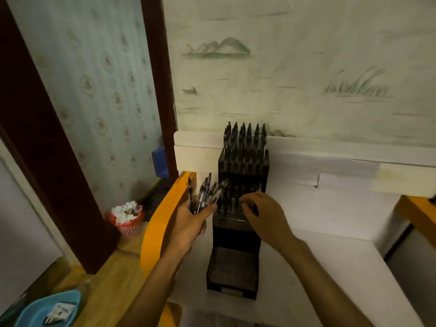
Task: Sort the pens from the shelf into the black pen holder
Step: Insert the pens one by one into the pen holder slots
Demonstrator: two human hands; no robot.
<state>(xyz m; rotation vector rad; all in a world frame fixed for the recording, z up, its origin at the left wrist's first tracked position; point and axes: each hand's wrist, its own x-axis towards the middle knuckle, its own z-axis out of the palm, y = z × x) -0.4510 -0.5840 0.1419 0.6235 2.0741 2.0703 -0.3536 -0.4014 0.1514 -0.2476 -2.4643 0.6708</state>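
Note:
A tall black pen holder with stepped rows of slots stands on the white shelf against the wall. Its back rows are full of upright dark pens. My left hand grips a bunch of several clear-bodied pens, fanned upward just left of the holder. My right hand is over the holder's front rows, fingers curled round a pen at a slot; the pen itself is mostly hidden by the fingers.
An orange curved rail borders the shelf on the left, with another orange piece at the right. Below left are a red basket of scraps, a blue tray and a wooden floor. A dark door frame stands on the left.

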